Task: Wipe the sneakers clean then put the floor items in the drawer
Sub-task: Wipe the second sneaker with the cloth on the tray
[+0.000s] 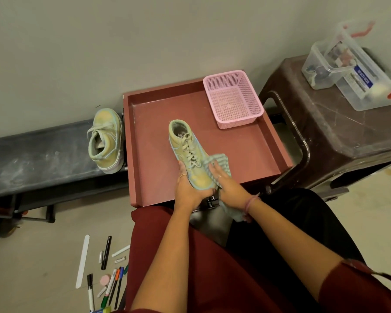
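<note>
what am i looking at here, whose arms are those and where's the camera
There is no machine here: the arms belong to a person wearing one camera on the head, looking down. The left hand holds the toe of a pale green and yellow lace-up sneaker resting in an open reddish-brown drawer. The right hand presses a light blue striped cloth against its side. A pink mesh basket sits in the drawer's far corner. The second matching sneaker waits on a dark bench, and pens and markers lie on the floor.

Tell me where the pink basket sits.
The pink basket sits in the far right corner of the open red drawer, beyond the sneaker being wiped.
</note>
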`<state>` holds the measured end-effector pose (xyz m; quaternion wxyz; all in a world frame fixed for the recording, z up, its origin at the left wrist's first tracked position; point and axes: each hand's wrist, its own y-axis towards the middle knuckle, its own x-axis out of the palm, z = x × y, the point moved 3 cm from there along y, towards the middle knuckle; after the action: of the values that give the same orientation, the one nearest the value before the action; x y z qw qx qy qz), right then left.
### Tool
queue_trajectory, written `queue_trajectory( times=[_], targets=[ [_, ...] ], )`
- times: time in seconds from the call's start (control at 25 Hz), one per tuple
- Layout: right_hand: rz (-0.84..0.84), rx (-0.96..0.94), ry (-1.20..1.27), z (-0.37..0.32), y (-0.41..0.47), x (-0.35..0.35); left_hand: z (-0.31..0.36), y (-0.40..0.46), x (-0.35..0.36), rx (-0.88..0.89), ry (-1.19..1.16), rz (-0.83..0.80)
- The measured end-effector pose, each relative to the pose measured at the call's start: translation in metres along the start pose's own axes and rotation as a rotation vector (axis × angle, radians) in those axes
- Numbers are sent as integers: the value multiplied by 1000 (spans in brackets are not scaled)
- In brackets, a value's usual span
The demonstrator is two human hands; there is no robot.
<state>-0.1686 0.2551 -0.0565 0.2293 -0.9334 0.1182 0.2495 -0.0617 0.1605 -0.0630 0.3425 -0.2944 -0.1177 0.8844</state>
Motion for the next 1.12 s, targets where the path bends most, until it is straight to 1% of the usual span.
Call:
queue_trajectory(
  times=[0.16,0.28,0.4,0.48,0.56,0.68,0.84,0.96,1.04,1.12],
  targets=[
    [46,0,144,14,-36,8,7,-8,11,-2,2,-8],
    [30,21,315,20,-31,5,14,-26,28,-24,2,117],
    [-4,83,395,21,-29,-1,13,-32,31,-45,-80,244],
    [-28,56,315,13,-32,4,8,-31,23,-44,-131,302],
    [3,-15,122,-5,-31,7,1,-30,12,-49,-187,316],
    [9,-97,-66,-31,-4,-10,-6,-32,-4,-64,-340,254],
    [-45,-87,-141,-52,29,-36,-10,-44,-13,-87,-507,135],
    [-14,-168,-243,-55,6,-19,-14,-44,-18,-102,-552,102],
    [-6,-265,-362,-52,-25,-4,-16,-43,-24,-108,-550,75],
    [21,-342,-524,-50,-36,-5,-14,-45,-30,-106,-542,32]
  ],
)
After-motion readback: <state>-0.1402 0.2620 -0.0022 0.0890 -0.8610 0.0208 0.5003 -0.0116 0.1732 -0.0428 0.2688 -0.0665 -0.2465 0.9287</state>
